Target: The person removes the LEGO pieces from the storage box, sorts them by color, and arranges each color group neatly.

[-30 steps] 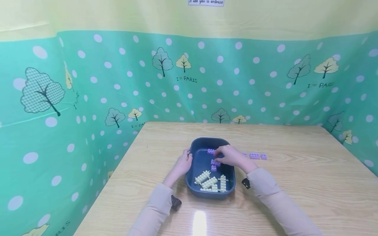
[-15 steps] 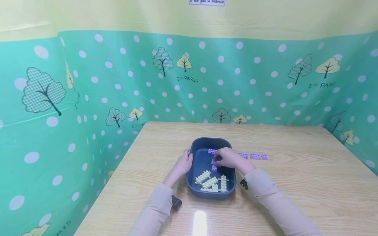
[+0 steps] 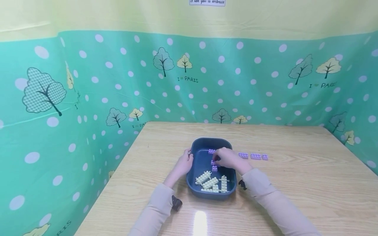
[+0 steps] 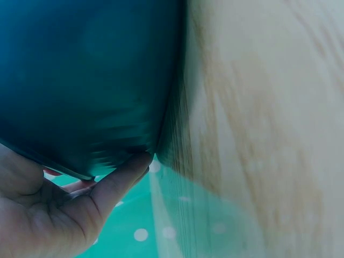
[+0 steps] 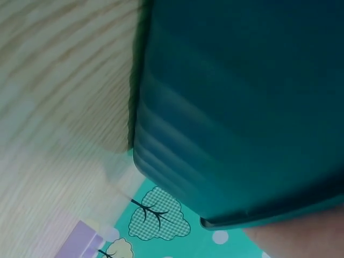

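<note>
A dark blue plastic tub point(image 3: 193, 189) stands on the table with its long side running away from me. My left hand point(image 3: 183, 163) grips its left wall; in the left wrist view the thumb point(image 4: 121, 180) lies against the outside of the tub. Reaching over the right rim, my right hand point(image 3: 226, 158) has its fingers curled down onto a purple building brick point(image 3: 212, 162), pinching it and partly hiding it. Just nearer lies another purple brick point(image 3: 214, 168), and a further purple brick point(image 3: 211, 151) lies at the back of the tub. The right wrist view shows only the tub's outer wall.
Several cream building bricks point(image 3: 210, 183) lie at the tub's near end. To the right, on the wooden table point(image 3: 295, 177), purple bricks point(image 3: 255, 156) form a row. A green dotted curtain point(image 3: 165, 91) hangs behind the table.
My right hand has shifted slightly left and its fingers have drawn in over the purple brick, covering more of it. More of the row on the table shows. The left hand stays put.
</note>
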### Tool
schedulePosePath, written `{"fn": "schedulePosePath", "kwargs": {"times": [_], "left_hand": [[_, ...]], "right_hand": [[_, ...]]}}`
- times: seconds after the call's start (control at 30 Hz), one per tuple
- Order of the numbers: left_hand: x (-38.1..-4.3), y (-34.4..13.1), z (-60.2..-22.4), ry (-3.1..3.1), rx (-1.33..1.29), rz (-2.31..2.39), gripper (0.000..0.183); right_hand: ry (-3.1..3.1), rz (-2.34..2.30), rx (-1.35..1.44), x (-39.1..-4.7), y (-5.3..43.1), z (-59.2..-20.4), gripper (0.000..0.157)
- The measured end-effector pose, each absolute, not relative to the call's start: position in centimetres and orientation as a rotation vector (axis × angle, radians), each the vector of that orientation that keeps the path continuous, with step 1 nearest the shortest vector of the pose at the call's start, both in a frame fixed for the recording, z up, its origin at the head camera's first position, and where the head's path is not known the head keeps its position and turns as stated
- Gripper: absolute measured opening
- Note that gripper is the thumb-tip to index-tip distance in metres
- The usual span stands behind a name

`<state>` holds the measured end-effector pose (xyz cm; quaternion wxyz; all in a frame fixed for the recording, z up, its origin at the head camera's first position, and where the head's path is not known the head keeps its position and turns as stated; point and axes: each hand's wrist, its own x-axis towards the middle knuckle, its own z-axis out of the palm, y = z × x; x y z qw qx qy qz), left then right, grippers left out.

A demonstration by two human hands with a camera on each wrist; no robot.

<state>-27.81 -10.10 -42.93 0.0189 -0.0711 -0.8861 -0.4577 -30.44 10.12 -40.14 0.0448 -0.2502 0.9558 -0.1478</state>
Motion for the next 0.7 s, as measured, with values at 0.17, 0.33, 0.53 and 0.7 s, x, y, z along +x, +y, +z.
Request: {"fn": "schedulePosePath", "kwargs": {"times": [0.17,0.33,0.53,0.7], "left_hand": [[-27.77,-10.03,-42.97,-2.749,-0.226,-1.413,0.041],[-27.75,-9.94,-42.94,-2.743,-0.239,-1.417,0.041],[-27.75,-9.99,-42.91,-2.743,-0.23,-1.409,0.041],[-27.77,-10.07,-42.91,-2.746,-0.222,-1.409,0.041]], "right_hand": [[2.921,-0.507,-0.845,-30.71,9.78,-40.79,0.008],[2.929,-0.548,-0.927,-30.8,9.74,-41.02,0.011],[2.966,-0.52,-0.862,-30.59,9.91,-40.64,0.019],[2.972,-0.473,-0.816,-30.44,9.92,-40.66,0.014]]}}
